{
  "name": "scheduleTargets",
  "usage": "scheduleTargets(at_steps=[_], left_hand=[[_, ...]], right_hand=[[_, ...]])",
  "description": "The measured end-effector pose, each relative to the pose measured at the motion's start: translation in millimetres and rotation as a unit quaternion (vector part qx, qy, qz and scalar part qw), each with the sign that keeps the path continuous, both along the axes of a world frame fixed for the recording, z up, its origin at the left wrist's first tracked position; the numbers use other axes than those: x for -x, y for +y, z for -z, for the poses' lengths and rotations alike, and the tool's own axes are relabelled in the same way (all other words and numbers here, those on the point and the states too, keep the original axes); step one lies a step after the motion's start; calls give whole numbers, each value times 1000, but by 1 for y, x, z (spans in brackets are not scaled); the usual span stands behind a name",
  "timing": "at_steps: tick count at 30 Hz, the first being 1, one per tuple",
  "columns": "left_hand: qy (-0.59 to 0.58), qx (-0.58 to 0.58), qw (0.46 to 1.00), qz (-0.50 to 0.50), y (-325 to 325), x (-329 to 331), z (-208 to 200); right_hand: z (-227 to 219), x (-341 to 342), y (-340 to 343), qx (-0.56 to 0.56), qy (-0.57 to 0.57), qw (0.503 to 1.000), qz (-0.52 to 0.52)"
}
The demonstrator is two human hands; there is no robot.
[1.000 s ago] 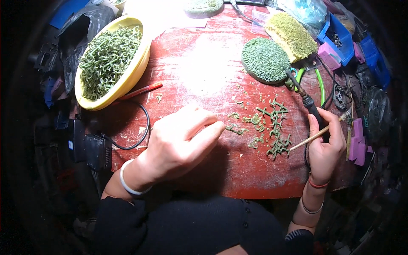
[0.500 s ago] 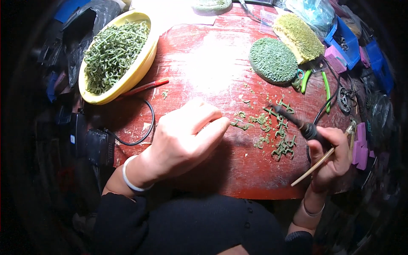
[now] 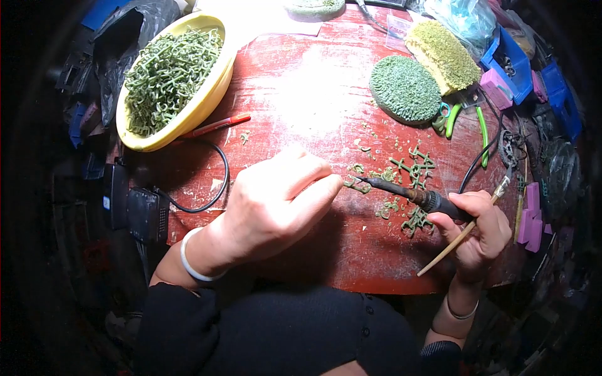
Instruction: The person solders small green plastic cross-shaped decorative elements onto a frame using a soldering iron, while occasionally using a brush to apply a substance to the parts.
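Note:
My left hand [image 3: 276, 203] is closed in a pinch, and the end of a small green twig-like piece [image 3: 357, 186] sticks out past its fingertips. My right hand [image 3: 481, 232] grips a dark soldering iron [image 3: 407, 193], its thin tip pointing left at that piece, touching it or very close. Between the same fingers lies a slim wooden-handled brush [image 3: 446, 255], slanting across the palm. Under and beside the iron, several loose green branching pieces [image 3: 419, 220] and curled scraps [image 3: 387, 210] are scattered on the red worn tabletop [image 3: 301, 263].
A yellow bowl [image 3: 216, 91] heaped with green pieces [image 3: 166, 81] stands at far left, near a red pen [image 3: 219, 125]. To the far right are a round green textured pad [image 3: 406, 89], a yellow-green sponge block [image 3: 442, 56], green-handled pliers [image 3: 453, 120], blue bins [image 3: 511, 62] and a black cable [image 3: 480, 166].
The soldering iron has swung down and left, so its tip is now at the piece by my left fingertips. The brush has shifted with my right hand. My left hand has barely moved.

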State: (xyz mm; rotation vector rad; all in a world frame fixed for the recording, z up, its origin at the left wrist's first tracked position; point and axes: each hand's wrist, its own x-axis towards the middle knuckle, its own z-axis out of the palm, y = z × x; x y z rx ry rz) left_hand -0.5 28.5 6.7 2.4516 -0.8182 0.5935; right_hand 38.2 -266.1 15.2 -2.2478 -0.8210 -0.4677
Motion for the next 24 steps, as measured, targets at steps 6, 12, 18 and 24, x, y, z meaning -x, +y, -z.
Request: scheduleTargets(at_steps=[6,12,18,24], left_hand=[[5,0,1000,1,0,0,-1],[13,-5,1000,2,0,0,-2],[12,-5,1000,1,0,1,-1],[7,-3,1000,2,1,0,0]], right_hand=[[0,0,0,14,1,1000,8],[2,0,0,18,-2,1000,14],[1,0,1,21,-14,1000,14],[2,0,1,16,-6,1000,12]])
